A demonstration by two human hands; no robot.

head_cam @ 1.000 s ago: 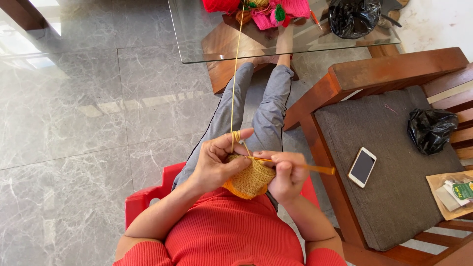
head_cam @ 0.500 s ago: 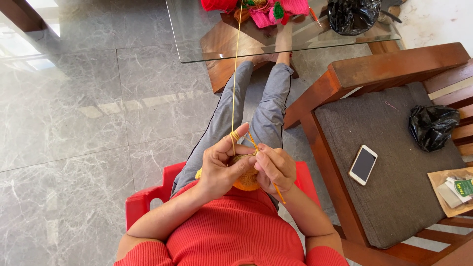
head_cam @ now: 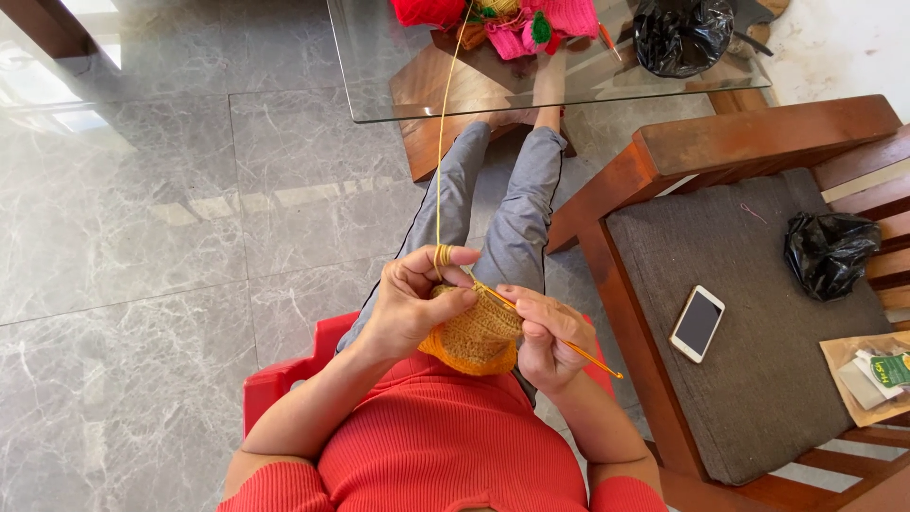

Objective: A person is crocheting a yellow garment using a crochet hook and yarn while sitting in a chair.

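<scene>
Looking down from the head camera, the left hand (head_cam: pixel 409 303) is clenched on the upper left edge of a small mustard-yellow crocheted piece (head_cam: pixel 477 337), which sits in the lap between both hands, just above the red ribbed top. A yellow yarn strand (head_cam: pixel 440 142) is wound around the left forefinger and runs straight up to the far glass desk (head_cam: pixel 379 66). The right hand (head_cam: pixel 547 339) grasps an orange crochet hook (head_cam: pixel 559 341), its grip closed round the shaft; the hook's tip lies at the top of the crocheted piece near the left fingers, while its tail sticks out to the lower right past the hand. The person sits on a red plastic chair (head_cam: pixel 280 384) with legs in grey trousers stretched toward the desk. On the desk lie red and pink yarn items (head_cam: pixel 555 19) and a black plastic bag (head_cam: pixel 682 36). To the right stands a wooden armchair with a dark grey cushion (head_cam: pixel 758 379); on it lie a white phone (head_cam: pixel 698 323), a second crumpled black bag (head_cam: pixel 831 252) and, at the right edge, a brown paper packet (head_cam: pixel 867 374). The floor is grey marble tile.
</scene>
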